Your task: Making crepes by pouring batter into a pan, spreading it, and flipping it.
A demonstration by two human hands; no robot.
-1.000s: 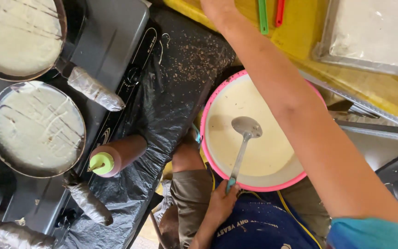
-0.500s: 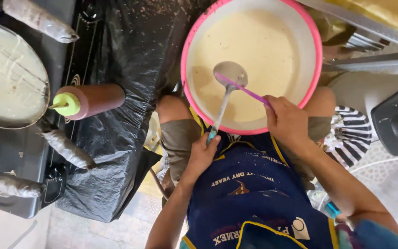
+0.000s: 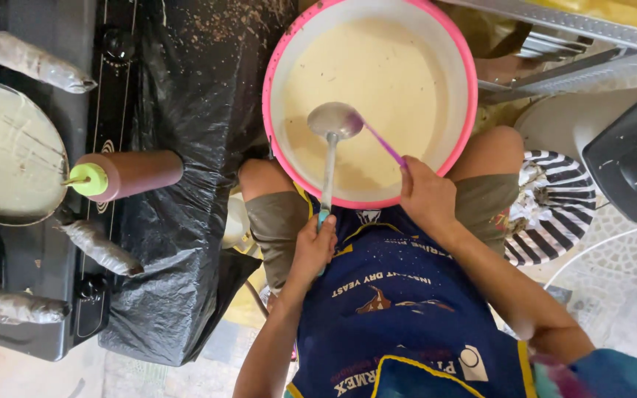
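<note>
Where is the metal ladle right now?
Head view, centre: the metal ladle rests in the pink-rimmed batter basin, its handle held by the left hand.

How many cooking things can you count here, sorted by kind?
Batter bowl, pink-rimmed: 1
Metal ladle, in the left hand: 1
Purple utensil, in the right hand: 1
Squeeze bottle: 1
Pan with batter: 1
Wrapped pan handles: 3
Total: 8

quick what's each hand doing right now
Left hand: closed around the metal ladle handle; its bowl is in the batter.
Right hand: closed on a thin purple stick over the pink-rimmed basin.
</note>
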